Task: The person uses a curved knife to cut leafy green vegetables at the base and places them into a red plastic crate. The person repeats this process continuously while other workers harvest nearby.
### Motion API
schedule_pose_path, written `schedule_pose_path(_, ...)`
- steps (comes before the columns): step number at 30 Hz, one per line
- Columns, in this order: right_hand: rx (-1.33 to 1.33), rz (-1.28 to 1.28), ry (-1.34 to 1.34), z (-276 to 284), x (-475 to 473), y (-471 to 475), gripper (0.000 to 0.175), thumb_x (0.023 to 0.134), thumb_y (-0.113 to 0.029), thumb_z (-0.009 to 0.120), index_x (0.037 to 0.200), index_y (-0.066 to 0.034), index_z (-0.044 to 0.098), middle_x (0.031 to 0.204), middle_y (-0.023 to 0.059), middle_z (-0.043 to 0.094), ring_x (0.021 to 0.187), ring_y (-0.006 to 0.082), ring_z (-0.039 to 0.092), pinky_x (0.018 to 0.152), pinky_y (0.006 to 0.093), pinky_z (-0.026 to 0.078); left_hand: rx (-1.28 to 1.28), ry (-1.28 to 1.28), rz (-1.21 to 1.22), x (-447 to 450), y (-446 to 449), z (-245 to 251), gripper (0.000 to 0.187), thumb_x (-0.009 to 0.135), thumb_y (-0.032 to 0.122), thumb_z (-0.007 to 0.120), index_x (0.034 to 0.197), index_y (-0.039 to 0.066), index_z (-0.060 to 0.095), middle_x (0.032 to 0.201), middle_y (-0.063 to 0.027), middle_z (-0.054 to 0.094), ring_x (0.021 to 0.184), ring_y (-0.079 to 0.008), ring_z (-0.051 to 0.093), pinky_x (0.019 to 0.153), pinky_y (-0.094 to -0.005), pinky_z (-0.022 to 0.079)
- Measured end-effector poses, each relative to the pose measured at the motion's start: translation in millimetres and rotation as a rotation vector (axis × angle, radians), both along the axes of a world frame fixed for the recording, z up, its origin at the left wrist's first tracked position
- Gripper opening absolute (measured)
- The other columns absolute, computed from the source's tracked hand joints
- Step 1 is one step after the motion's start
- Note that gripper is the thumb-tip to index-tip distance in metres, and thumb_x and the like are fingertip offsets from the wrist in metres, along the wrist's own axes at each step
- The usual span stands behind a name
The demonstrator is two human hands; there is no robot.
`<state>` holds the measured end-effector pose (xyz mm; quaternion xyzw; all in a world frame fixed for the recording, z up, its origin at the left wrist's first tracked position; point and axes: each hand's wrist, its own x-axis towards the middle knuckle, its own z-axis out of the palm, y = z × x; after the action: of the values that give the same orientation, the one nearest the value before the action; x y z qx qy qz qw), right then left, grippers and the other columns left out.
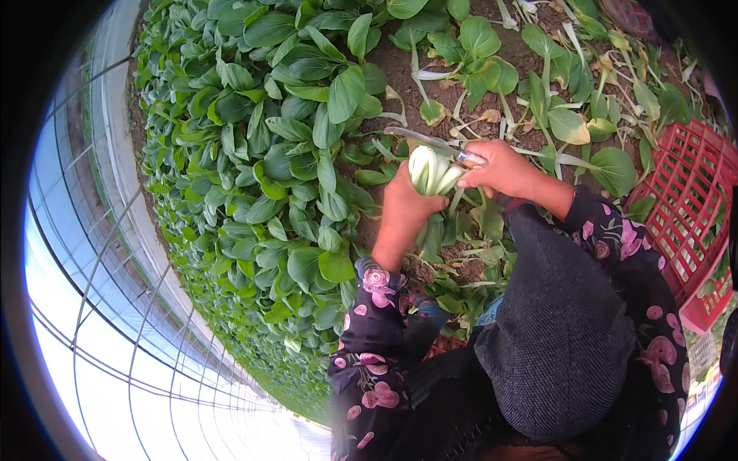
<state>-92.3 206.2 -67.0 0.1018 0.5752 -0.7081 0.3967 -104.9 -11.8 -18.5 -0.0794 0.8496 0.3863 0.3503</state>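
Note:
My left hand point(406, 204) is wrapped around a head of bok choy point(429, 170), its pale stalk base facing up and its leaves hanging below. In my right hand point(501, 166) is a knife point(424, 138), gripped by its handle, with the blade reaching left just beyond the stalk base. The right fingertips are close against an outer stalk point(451, 180); whether they pinch it I cannot tell. Under both hands are cut leaves and brown soil.
Densely growing bok choy point(259, 144) covers the left side. Trimmed leaves point(571, 124) litter the soil point(398, 55) at the upper right. A red plastic crate point(686, 190) holding greens stands beside my right arm. A greenhouse wall with metal framing point(138, 225) curves along the left.

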Motion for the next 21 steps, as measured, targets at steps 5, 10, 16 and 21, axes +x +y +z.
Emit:
schedule_pose_path(5, -0.029, -0.060, 0.045, -13, -9, 6, 0.015, 0.083, -0.008, 0.073, 0.089, -0.0012, 0.062, 0.070, 0.0015, 0.063, 0.054, 0.0069, 0.059, 0.043, 0.0245, 0.043, -0.400, 0.366, -0.565, -50, 13, 41, 0.046, 0.069, 0.010, 0.073, 0.111, 0.002, 0.056, 0.093, -0.0210, 0.070, 0.081, -0.0388, 0.071, 0.072, -0.0474, 0.056)
schedule_pose_path(10, 0.122, -0.197, 0.164, -24, -36, 9, 0.017, 0.090, -0.016, 0.069, 0.093, -0.0008, 0.060, 0.069, 0.0031, 0.061, 0.056, 0.0115, 0.061, 0.053, 0.0297, 0.047, -0.686, 0.629, -0.885, -113, 29, 50, 0.019, 0.078, 0.004, 0.064, 0.094, 0.006, 0.055, 0.086, -0.0131, 0.067, 0.073, -0.0361, 0.071, 0.063, -0.0465, 0.056)
schedule_pose_path(16, 0.377, -0.139, 0.335, -44, -89, -42, 0.036, 0.100, -0.034, 0.054, 0.104, 0.0011, 0.057, 0.080, 0.0165, 0.060, 0.078, 0.0278, 0.064, 0.073, 0.0446, 0.048, -0.684, 0.625, -1.142, -178, 37, 15, 0.013, 0.081, 0.006, 0.063, 0.094, 0.004, 0.063, 0.105, -0.0137, 0.065, 0.079, -0.0343, 0.071, 0.066, -0.0456, 0.057)
schedule_pose_path(21, 0.159, -0.176, 0.123, -61, -96, -56, 0.034, 0.102, -0.037, 0.052, 0.104, -0.0024, 0.053, 0.074, 0.0084, 0.055, 0.061, 0.0197, 0.059, 0.058, 0.0379, 0.047, -0.849, 0.621, -1.064, -213, -15, -4, 0.017, 0.078, 0.006, 0.065, 0.094, 0.004, 0.062, 0.125, -0.0155, 0.058, 0.086, -0.0342, 0.071, 0.071, -0.0463, 0.058)
